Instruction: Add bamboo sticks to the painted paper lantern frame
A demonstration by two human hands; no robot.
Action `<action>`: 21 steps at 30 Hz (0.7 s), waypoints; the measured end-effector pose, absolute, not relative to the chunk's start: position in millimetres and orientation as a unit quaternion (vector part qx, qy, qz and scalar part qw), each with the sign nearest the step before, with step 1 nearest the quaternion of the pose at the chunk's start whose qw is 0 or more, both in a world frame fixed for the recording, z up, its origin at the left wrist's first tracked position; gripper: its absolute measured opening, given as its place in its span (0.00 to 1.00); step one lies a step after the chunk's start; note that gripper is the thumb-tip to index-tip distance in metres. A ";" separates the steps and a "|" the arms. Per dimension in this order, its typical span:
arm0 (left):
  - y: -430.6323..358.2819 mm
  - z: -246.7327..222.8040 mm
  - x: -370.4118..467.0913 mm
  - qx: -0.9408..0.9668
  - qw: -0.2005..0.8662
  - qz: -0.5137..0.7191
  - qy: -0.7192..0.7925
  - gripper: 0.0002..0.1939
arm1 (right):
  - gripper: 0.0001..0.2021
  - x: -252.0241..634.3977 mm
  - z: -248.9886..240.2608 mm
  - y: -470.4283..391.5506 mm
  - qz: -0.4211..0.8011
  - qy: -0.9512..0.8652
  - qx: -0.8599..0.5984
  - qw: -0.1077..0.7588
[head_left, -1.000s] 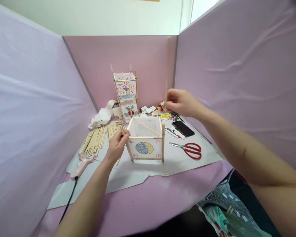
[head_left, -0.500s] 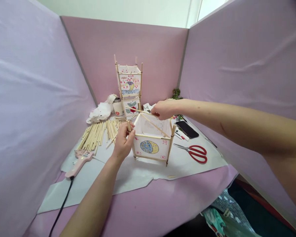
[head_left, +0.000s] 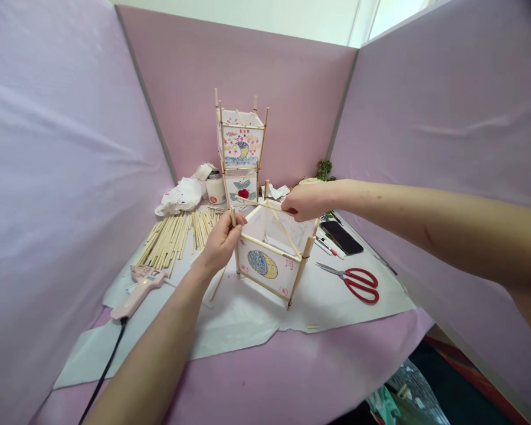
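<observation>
The lantern [head_left: 272, 254] sits on the white paper [head_left: 248, 319] mid-table, a small open-topped box of sticks and paper panels, with a moon picture on the near side. It's tipped a bit, near left leg off the paper I think.

Left hand [head_left: 219, 245] has fingers curled and pinched around the near-left corner post, steadying it. Right hand [head_left: 305, 202] is at the far top rim, fingertips pinched on a thin stick [head_left: 259, 203] that lies across the back edge of the opening. Another stick already runs diagonally across the top.

Looks to me like the bracing step: laying a crosspiece on the top frame. Next move probably needs that stick lined up corner to corner and held steady while it gets fixed, so the left hand can't let go.

Around it: a pile of spare sticks [head_left: 177, 236] to the left, glue gun [head_left: 135, 292] nearer the edge, two finished lanterns [head_left: 241, 159] stacked at the back, scissors [head_left: 358, 280] and a phone [head_left: 341, 237] on the right.
</observation>
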State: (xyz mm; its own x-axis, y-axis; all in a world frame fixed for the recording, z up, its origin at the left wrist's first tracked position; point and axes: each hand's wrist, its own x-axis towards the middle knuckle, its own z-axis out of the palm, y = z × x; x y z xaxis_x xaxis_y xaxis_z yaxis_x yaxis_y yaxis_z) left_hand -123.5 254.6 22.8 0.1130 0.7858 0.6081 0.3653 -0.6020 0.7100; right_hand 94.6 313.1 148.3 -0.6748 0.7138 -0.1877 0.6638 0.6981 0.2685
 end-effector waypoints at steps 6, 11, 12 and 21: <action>265.3 28.6 -129.4 0.727 0.223 0.529 0.376 0.02 | 0.07 93.1 151.9 306.6 0.103 0.907 0.360 0.193; 268.2 28.7 -136.1 0.705 0.289 0.531 0.372 0.05 | 0.08 89.3 153.0 305.1 0.087 0.893 0.361 0.255; 268.1 28.5 -137.5 0.699 0.304 0.533 0.367 0.06 | 0.08 88.6 152.4 304.7 0.083 0.892 0.357 0.263; 267.3 27.6 -146.0 0.681 0.345 0.535 0.361 0.10 | 0.10 85.1 144.4 303.8 0.100 0.891 0.347 0.276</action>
State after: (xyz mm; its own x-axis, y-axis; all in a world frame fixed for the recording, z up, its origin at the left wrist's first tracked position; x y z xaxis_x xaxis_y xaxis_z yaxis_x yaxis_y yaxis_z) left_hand -146.0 267.3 27.6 0.1657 0.8617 0.4796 0.1217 -0.5004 0.8572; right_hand 85.1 303.8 144.4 -0.6074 0.6730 -0.4220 0.5632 0.7395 0.3688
